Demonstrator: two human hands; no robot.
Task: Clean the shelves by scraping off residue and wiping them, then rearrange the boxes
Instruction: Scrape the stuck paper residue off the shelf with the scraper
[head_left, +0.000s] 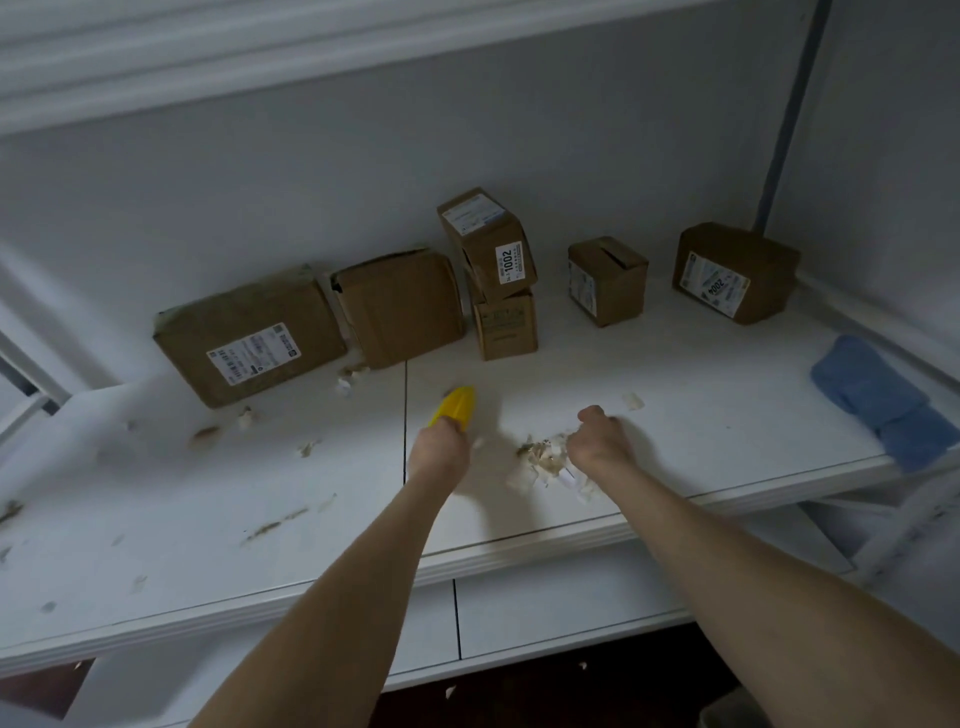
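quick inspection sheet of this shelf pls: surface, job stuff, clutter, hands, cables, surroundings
surface: white shelf, brown residue streaks on its left half
job's things: yellow scraper; blue cloth at the right edge; six cardboard boxes along the back, the 1002 box tilted atop another
clutter: scrap pile near the front edge, loose scraps by the boxes
hands: left hand grips the scraper; right hand curled beside the pile, contents unseen
cables: nothing seen
surroundings: white back wall, upper shelf above, dark floor below
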